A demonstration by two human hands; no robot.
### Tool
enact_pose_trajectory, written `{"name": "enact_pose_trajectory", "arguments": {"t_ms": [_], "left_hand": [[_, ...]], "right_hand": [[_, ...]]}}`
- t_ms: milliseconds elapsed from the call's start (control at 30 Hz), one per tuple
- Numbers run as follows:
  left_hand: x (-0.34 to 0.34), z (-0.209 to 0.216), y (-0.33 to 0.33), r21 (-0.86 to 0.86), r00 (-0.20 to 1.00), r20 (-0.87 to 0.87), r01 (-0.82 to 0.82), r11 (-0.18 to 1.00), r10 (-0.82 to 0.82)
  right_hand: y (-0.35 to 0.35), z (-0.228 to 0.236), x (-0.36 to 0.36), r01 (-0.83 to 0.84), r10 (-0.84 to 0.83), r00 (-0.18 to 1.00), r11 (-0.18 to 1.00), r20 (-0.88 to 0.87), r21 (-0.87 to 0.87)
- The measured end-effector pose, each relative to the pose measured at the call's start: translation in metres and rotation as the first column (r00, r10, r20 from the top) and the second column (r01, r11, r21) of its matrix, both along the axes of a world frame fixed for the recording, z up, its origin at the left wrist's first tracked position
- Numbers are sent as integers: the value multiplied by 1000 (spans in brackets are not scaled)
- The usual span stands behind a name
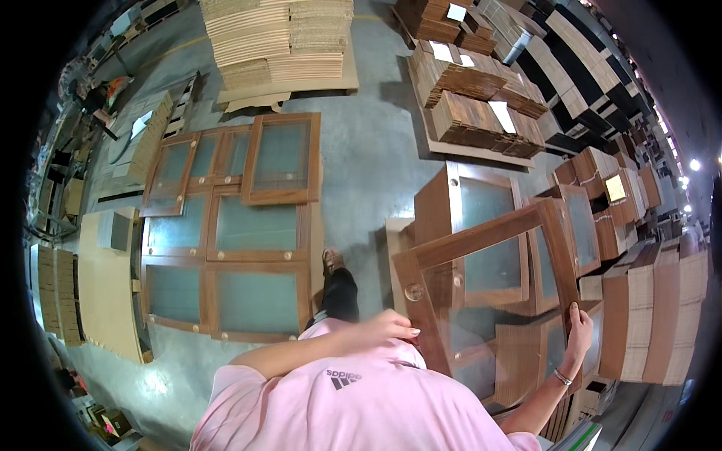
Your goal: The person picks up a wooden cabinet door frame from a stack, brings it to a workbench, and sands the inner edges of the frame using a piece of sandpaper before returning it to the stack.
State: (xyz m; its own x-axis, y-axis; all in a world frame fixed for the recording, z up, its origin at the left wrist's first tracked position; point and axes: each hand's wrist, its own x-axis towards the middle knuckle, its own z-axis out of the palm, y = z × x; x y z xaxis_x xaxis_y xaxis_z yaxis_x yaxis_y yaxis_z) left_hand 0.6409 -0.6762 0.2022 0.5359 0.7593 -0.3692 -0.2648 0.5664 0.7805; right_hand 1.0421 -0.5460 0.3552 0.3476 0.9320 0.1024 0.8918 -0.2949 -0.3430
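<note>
A brown wooden-framed cabinet door (480, 238) with a see-through pane is held tilted in front of me, to the right. My right hand (577, 333) is closed around its right-hand side, thumb on the face of the frame. At its left edge is my left hand (387, 328), fingers curled in against the wood and partly hidden. Under and behind this door lie more glazed doors (492, 264) on a stack. To my left, several similar doors (259, 228) with pale green glass lie in rows, the far ones overlapping.
Ahead stands a tall pallet of stacked boards (278, 45). Brown wrapped bundles (481, 120) rest on a pallet at the far right. Upright stacks of panels (639, 316) stand close on my right. A pale board (109, 278) borders the left doors. Grey floor (361, 165) runs between the stacks.
</note>
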Motion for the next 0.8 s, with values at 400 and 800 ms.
{"name": "enact_pose_trajectory", "arguments": {"t_ms": [400,800], "left_hand": [[-184,13,188,-231,941,165,-253,939,294],[-302,0,289,-149,719,125,-668,729,684]], "right_hand": [[266,13,-239,-183,181,981,983,69,23],[523,-10,-499,-613,615,784,789,85,-49]]}}
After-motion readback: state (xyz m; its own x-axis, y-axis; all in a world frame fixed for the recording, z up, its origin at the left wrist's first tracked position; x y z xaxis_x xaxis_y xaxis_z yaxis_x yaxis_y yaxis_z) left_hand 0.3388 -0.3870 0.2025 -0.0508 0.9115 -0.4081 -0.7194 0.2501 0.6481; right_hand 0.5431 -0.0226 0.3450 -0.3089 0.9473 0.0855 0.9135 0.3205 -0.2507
